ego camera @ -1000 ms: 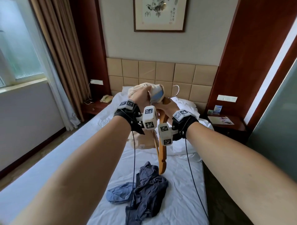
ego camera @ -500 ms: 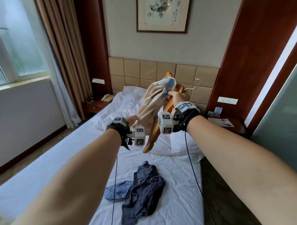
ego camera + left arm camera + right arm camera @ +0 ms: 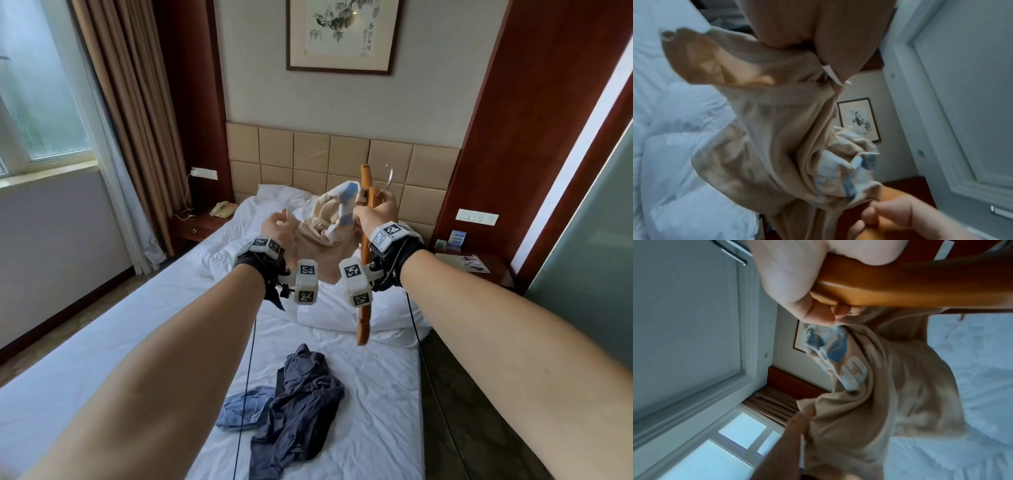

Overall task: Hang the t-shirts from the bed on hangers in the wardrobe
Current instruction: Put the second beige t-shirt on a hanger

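A beige t-shirt (image 3: 322, 226) with a blue and white print hangs bunched between my two hands above the bed (image 3: 102, 342). My left hand (image 3: 279, 224) grips its ribbed collar (image 3: 764, 56). My right hand (image 3: 375, 210) grips a wooden hanger (image 3: 364, 260), which stands almost upright, and pinches the printed part of the shirt (image 3: 838, 353) against it. The hanger's metal hook (image 3: 389, 176) points up to the right. A dark blue t-shirt (image 3: 298, 407) and a lighter blue one (image 3: 243, 409) lie crumpled on the white sheet below.
White pillows (image 3: 342, 308) and a rumpled duvet lie at the padded headboard (image 3: 329, 161). A nightstand with a phone (image 3: 222, 208) stands at the left, another nightstand (image 3: 479, 267) at the right. Curtains (image 3: 137, 120) and a window are at the left. A grey panel (image 3: 589, 257) is at the right.
My left hand has risen and now holds the shirt's collar out to the left. The hanger has swung from tilted to almost upright in my right hand.
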`<state>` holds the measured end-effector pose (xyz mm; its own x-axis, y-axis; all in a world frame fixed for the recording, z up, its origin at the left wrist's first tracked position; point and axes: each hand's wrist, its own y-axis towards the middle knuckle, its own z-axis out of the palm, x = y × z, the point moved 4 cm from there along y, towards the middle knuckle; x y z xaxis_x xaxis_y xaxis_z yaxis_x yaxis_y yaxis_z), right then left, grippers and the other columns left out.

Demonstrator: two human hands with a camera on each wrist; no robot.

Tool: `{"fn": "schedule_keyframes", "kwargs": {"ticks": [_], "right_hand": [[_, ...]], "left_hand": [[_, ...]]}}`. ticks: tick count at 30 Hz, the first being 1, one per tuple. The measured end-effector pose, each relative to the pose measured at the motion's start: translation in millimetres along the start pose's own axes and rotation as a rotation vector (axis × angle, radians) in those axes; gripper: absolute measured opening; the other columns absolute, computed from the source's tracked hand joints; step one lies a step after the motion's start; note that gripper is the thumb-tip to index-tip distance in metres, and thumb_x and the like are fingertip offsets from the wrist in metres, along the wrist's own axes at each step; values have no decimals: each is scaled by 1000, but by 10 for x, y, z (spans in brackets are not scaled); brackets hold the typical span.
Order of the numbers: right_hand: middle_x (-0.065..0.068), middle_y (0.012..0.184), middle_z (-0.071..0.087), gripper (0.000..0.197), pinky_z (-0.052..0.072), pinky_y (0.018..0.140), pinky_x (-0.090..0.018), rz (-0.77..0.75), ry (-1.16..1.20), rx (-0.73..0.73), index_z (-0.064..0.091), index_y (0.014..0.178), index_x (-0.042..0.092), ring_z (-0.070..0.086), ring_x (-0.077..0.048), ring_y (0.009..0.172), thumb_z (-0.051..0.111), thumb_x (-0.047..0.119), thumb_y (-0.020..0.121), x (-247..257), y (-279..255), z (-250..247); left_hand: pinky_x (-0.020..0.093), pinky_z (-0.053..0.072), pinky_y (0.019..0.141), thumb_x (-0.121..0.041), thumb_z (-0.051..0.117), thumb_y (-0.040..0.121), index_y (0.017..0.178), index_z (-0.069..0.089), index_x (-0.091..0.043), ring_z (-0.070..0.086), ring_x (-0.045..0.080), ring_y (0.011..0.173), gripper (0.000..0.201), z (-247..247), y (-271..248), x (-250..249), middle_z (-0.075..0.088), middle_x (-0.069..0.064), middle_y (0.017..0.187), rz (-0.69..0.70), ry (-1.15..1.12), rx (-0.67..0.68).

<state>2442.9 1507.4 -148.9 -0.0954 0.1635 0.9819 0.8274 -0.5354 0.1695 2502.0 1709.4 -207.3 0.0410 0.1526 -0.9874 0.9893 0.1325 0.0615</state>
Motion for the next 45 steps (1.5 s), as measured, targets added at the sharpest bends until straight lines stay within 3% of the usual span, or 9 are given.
{"fn": "schedule_keyframes", "kwargs": {"ticks": [4,10,13,19,22,29,34,40,45], "right_hand": [[4,99,58,53,43,71,-25,-48,-58,-1,48,126,20,57,-18,83,62,2,78,69,-2,-87],[-2,95,68,42,55,67,-30,-79,-94,172,58,111,21,64,-19,70,69,6,74,218,-28,-11],[-2,82,65,30,49,50,-23,-70,-45,212,60,106,18,57,-12,54,74,13,80,248,-26,7],[-4,83,67,39,54,61,-30,11,40,300,66,108,16,62,-18,60,79,40,80,232,-35,89],[-8,84,71,33,57,70,-38,28,54,293,70,103,15,64,-23,66,83,29,76,232,-36,142],[0,104,65,49,53,82,-30,-20,-84,105,60,119,17,64,-20,90,79,12,75,303,26,111],[-8,96,73,41,59,84,-42,-10,-71,-17,51,91,33,72,-29,84,70,8,63,193,105,201],[1,98,67,48,57,85,-38,-58,-184,-57,51,100,28,70,-25,86,80,7,68,184,142,126],[2,99,67,52,55,79,-31,-62,-249,-96,54,101,25,66,-21,83,87,11,64,137,192,43]], "left_hand": [[1,38,55,-23,53,100,105,60,-11,56,17,85,15,10,-143,-414,62,2,100,260,182,-14],[12,42,53,-16,54,99,109,63,-16,53,-6,53,13,184,-325,-901,63,-5,77,495,348,306],[21,48,65,-17,60,96,106,68,-20,59,1,65,13,222,-304,-972,67,-6,81,549,384,381],[11,42,54,-22,65,93,110,70,-20,54,-3,58,17,135,-252,-1034,66,-4,83,531,466,410],[7,41,55,-19,69,89,104,74,-22,55,-3,60,16,131,-292,-1070,64,-10,76,579,527,426],[34,57,71,-40,75,82,96,72,-17,64,15,73,27,-53,-118,-914,70,1,84,437,573,381],[35,53,75,-39,74,82,84,72,-28,66,24,88,11,-216,66,-685,67,1,87,314,948,381],[21,44,69,-16,52,97,122,66,-9,61,27,112,29,-293,130,-625,65,11,125,215,875,233],[31,32,114,-13,44,101,142,44,-7,40,21,137,42,-233,106,-472,42,10,150,237,985,426]]}}
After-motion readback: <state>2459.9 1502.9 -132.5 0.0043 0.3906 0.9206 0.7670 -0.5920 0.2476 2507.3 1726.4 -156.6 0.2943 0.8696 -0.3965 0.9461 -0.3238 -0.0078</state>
